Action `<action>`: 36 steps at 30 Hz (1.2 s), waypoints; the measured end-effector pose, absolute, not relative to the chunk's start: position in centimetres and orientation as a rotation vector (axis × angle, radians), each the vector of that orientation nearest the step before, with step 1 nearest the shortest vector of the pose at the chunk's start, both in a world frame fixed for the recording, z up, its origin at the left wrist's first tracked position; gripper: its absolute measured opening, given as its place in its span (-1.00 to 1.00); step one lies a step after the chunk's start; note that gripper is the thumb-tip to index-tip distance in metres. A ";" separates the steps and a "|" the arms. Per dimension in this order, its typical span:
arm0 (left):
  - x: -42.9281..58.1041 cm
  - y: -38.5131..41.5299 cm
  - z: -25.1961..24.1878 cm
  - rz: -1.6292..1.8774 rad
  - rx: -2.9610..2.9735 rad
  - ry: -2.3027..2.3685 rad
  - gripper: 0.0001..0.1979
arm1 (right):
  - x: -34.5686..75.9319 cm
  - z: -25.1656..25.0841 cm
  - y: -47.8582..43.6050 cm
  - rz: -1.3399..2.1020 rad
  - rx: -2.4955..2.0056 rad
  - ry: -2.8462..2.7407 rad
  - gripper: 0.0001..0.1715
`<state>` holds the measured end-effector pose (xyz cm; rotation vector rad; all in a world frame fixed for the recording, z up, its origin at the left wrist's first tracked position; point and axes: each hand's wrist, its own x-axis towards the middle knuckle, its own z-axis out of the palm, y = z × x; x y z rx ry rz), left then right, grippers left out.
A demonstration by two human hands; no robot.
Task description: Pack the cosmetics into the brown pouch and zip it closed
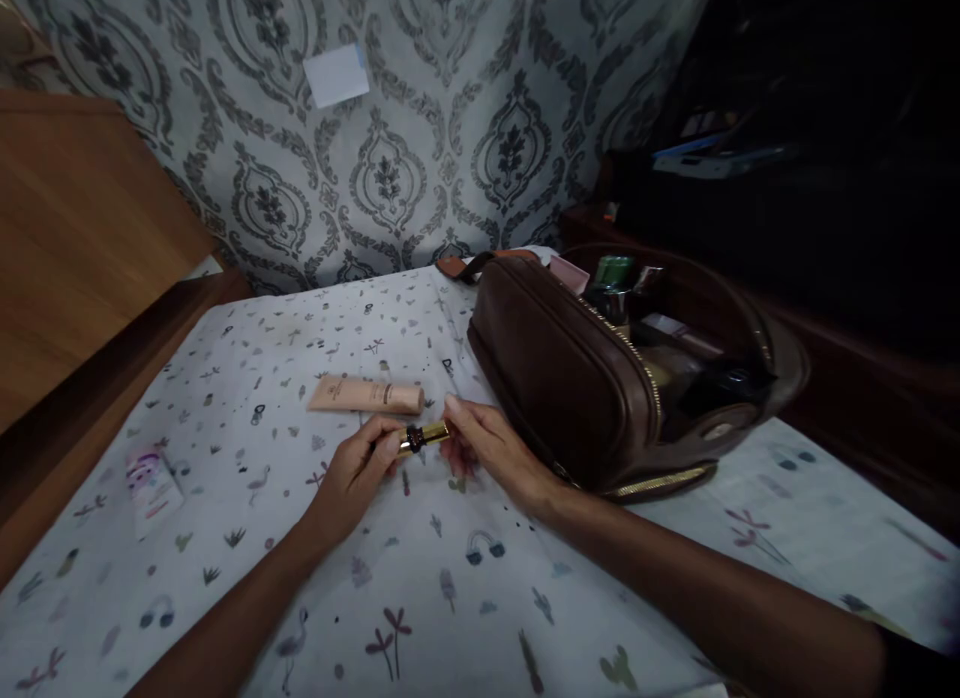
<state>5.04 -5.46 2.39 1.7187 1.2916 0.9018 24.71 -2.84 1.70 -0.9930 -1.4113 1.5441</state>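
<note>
A small gold and dark lipstick tube [421,437] is held level just above the patterned bedsheet [465,588]. My left hand [358,474] is closed round its left end. My right hand [487,446] pinches its right end with the fingertips. A peach cosmetic tube [366,395] lies flat on the sheet just beyond my hands. To the right of my right hand stands an open brown zip pouch [577,378] with several bottles and cosmetics inside.
A small white and pink sachet [152,486] lies on the sheet at the left. A wooden bed frame [82,238] runs along the left side. Patterned wallpaper [420,148] with a white note rises behind. Dark furniture fills the right.
</note>
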 end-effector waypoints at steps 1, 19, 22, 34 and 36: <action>5.1 -5.4 2.4 0.910 1.706 1.292 -0.62 | 24.7 1.8 -2.9 1.543 -0.991 -1.406 -0.32; 4.7 -5.7 2.3 0.953 1.793 1.264 -0.69 | 24.8 1.7 -3.5 1.454 -0.752 -1.462 -0.59; 4.8 -6.0 2.1 0.901 1.880 1.289 -0.69 | 25.1 2.7 -4.4 1.382 -0.775 -1.535 -0.71; 5.0 -6.5 1.2 0.957 1.844 1.286 -0.68 | 26.3 4.8 -5.9 0.711 -0.622 -1.893 -0.75; 5.4 -6.9 1.6 1.034 1.786 1.262 -0.59 | 27.2 6.0 -6.2 0.630 -0.592 -1.911 -0.72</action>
